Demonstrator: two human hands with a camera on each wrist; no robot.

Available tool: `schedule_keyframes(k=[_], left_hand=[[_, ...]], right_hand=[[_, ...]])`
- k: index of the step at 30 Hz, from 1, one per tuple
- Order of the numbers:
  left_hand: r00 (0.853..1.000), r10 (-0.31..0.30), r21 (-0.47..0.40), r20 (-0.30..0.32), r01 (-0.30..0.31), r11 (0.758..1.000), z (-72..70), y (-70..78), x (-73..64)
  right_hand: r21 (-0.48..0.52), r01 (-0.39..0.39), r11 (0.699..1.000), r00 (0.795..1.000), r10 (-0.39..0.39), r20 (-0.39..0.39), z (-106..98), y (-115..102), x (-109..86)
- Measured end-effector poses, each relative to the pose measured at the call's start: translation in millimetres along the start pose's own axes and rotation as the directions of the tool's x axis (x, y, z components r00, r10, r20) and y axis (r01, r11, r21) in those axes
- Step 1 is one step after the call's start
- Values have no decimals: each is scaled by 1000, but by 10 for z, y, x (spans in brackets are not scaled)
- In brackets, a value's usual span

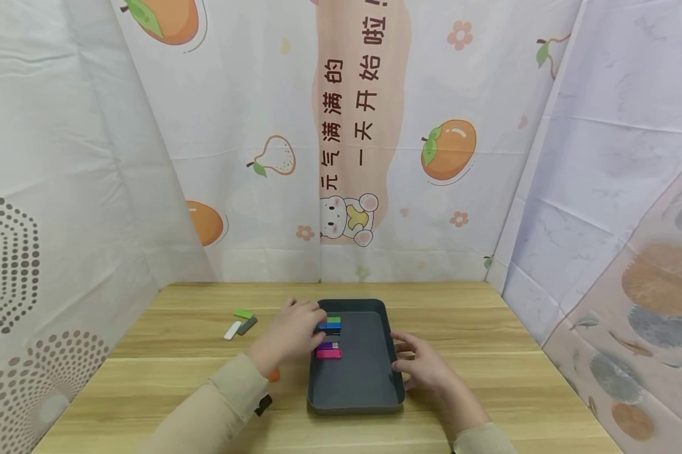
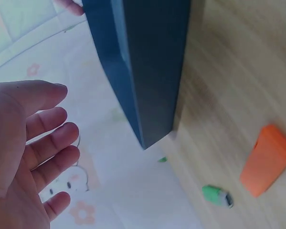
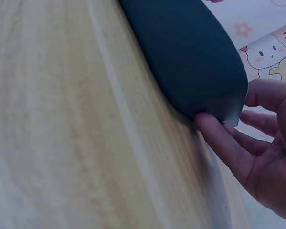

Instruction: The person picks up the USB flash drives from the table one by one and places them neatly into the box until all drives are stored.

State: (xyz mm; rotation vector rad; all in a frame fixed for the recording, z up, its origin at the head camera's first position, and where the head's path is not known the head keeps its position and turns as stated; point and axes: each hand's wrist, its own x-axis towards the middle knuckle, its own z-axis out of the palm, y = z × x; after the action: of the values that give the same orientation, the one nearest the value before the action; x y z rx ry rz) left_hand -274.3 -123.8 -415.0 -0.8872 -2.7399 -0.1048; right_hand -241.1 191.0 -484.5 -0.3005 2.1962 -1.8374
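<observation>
A dark grey tray [image 1: 369,378] lies on the table, with a row of USB sticks along its left wall. The row includes a pink stick [image 1: 328,355], a purple stick [image 1: 326,345], a blue stick [image 1: 333,326] and a green stick [image 1: 334,319]. My left hand [image 1: 293,333] reaches over the tray's left rim, its fingertips close to the blue stick. In the left wrist view its fingers are loosely bent with nothing seen between them. Beside the right wall is my right hand [image 1: 423,360], whose fairly straight fingers [image 3: 224,143] touch the tray's outside.
Left of the tray lie a light green stick [image 1: 243,313], a white stick [image 1: 232,330] and a dark grey stick [image 1: 247,325]. Nearer, partly behind the left arm, are an orange stick [image 1: 274,375] and a black item [image 1: 263,405]. A printed curtain [image 1: 250,221] hangs behind the table.
</observation>
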Motion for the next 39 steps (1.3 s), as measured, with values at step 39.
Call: schedule_keyframes(k=[39], left_hand=[[950, -213, -86, -229, 199, 976, -393, -768, -355]], right_hand=[[47, -5, 999, 1000, 4, 22, -8, 29, -9]])
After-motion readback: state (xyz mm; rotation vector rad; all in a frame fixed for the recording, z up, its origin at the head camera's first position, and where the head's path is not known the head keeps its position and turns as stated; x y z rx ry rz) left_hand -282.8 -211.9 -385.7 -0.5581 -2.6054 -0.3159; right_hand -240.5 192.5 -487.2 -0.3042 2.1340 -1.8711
